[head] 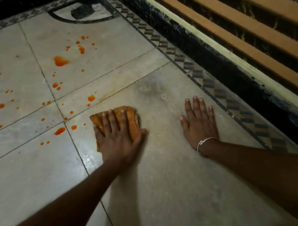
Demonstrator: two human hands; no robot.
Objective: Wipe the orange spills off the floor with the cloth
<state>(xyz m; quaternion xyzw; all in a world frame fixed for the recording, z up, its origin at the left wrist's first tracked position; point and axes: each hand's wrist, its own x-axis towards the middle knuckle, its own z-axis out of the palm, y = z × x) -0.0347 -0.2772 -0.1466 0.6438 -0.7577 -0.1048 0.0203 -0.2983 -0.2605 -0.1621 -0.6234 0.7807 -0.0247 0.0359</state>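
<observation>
While both arms reach down to the tiled floor [180,196], the scene reads as follows:

Left hand [119,137]: pressed flat on the cloth [132,124], fingers spread wide over it and pointing away from the person; it pins the cloth rather than grips it.
Right hand [199,121]: palm down on bare tile to the right of the cloth and apart from it, fingers splayed wide, holding nothing; a thin silver bangle [205,142] circles the wrist.
Cloth: orange-brown, folded, lying on the floor just right of a tile joint; its far edge and left corner show past the fingers.
Orange spills [60,61]: scattered drops and small puddles on the tiles left of the cloth; the nearest drops lie just beside its left edge; a larger patch sits at the left border of the view.
Floor border: a patterned strip [216,88] runs along a dark skirting [212,54] on the far right side.
</observation>
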